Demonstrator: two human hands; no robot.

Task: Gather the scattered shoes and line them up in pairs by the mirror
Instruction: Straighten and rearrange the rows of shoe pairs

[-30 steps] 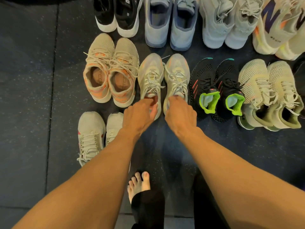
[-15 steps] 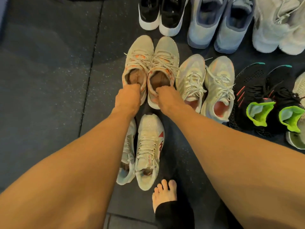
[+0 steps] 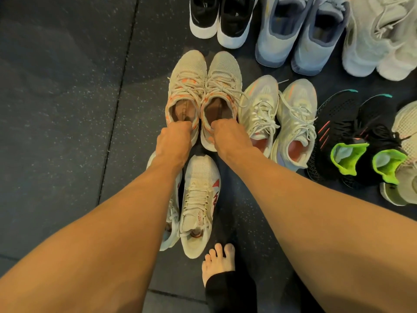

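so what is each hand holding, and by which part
The left hand holds the left beige shoe by its heel collar; the right hand holds the right beige shoe likewise.

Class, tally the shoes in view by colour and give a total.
Black-and-white shoes: 2
Black-and-green shoes: 2
Light blue shoes: 2
Pale grey shoes: 2
Beige-and-orange shoes: 2
Pale yellowish shoes: 2
White-and-red shoes: 2
Cream shoe, cropped: 1
Total: 15

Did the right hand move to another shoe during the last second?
Yes. The right hand went left, from the pale yellow pair to the heel of the beige-orange pair, further from the black-green pair.
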